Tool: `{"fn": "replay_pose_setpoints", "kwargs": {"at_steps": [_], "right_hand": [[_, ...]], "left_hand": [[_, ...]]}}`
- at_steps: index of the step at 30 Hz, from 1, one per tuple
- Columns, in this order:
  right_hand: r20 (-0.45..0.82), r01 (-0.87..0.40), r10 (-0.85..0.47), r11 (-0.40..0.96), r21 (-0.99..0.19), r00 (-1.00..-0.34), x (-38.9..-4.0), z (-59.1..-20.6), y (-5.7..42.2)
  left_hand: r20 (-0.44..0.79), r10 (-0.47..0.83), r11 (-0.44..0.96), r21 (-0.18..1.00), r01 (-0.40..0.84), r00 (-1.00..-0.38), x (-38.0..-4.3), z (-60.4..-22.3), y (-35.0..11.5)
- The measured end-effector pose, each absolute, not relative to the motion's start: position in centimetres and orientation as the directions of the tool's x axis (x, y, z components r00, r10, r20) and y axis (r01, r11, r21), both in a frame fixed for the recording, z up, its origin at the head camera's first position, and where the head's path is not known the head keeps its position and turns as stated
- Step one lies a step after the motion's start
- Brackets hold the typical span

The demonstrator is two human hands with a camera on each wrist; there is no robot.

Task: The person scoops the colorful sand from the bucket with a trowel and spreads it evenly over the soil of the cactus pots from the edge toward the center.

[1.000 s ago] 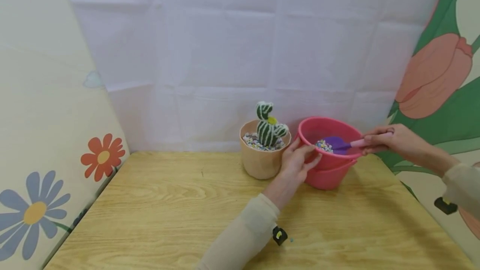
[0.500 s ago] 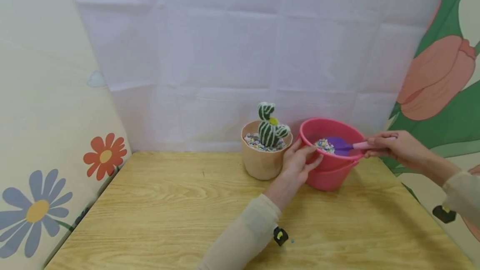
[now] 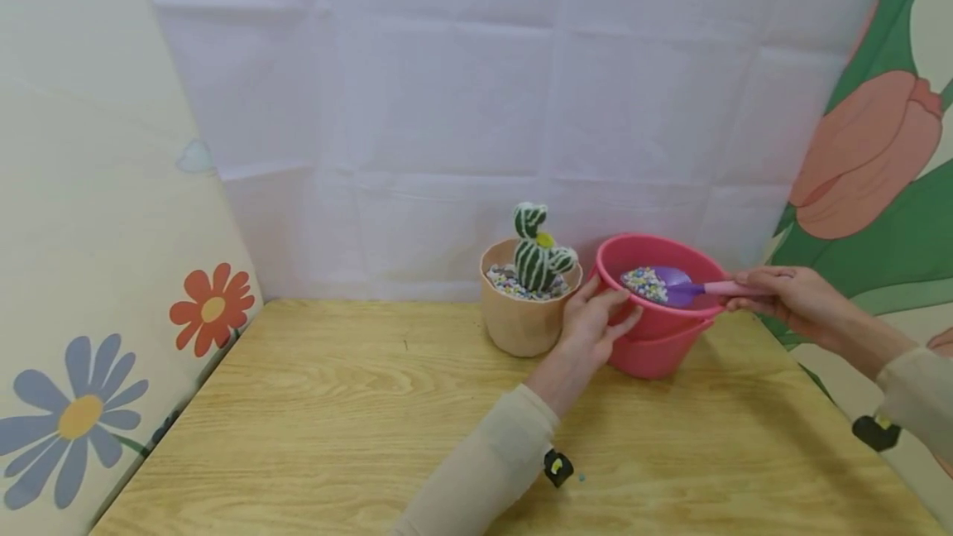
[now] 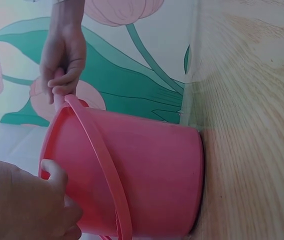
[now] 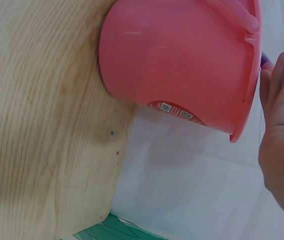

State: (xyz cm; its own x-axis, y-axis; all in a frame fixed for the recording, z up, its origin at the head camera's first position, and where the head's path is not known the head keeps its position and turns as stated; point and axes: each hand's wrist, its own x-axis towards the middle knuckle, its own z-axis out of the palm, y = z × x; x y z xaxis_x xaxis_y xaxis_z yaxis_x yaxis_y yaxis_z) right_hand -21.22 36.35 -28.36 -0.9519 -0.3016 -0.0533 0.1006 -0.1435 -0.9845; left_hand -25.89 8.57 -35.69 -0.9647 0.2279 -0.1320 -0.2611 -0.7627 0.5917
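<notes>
In the head view my left hand (image 3: 591, 321) grips the near left rim of a pink bucket (image 3: 651, 350), its thumb hooked at the rim in the left wrist view. My right hand (image 3: 792, 296) holds the pink handle of a trowel (image 3: 679, 284) with a purple blade. Small multicoloured pebbles (image 3: 644, 283) lie heaped on the blade, which sits at about rim height within the bucket's mouth. Left of the bucket stands a peach pot (image 3: 521, 325) with a green-and-white knitted cactus (image 3: 534, 263) set in similar pebbles. The bucket's bottom inside is hidden.
The wooden table (image 3: 320, 428) runs back to a white cloth (image 3: 432, 106). A flower-printed panel (image 3: 856, 155) stands close on the right, another on the left. Tiny beads (image 5: 113, 133) lie loose on the tabletop, and the bucket's handle (image 4: 104, 160) hangs down its side.
The trowel has risen and tipped slightly, so more of its blade and pebbles show. My right hand has shifted a little right and down; my left hand keeps its place.
</notes>
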Motion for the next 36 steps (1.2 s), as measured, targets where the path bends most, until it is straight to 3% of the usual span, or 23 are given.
{"fn": "replay_pose_setpoints", "kwargs": {"at_steps": [5,17,27,36], "right_hand": [[-0.064,0.137,-0.310,-0.221,-0.966,-0.949,-21.1,-28.1,36.5],[-0.121,0.170,-0.248,-0.188,-0.967,-0.961,-20.7,-27.7,35.9],[-0.127,0.200,-0.293,-0.234,-0.951,-0.948,-20.4,-27.9,35.3],[-0.138,0.188,-0.213,-0.234,-0.954,-0.967,-19.9,-27.5,34.8]], "left_hand": [[-0.116,0.224,-0.765,0.594,-0.249,-0.968,-26.1,-35.7,8.5],[-0.119,0.232,-0.730,0.634,-0.254,-0.965,-26.0,-35.5,8.3],[-0.118,0.196,-0.643,0.734,-0.219,-0.973,-26.1,-36.1,8.3],[-0.146,0.165,-0.607,0.764,-0.217,-0.975,-25.4,-35.7,8.0]]}}
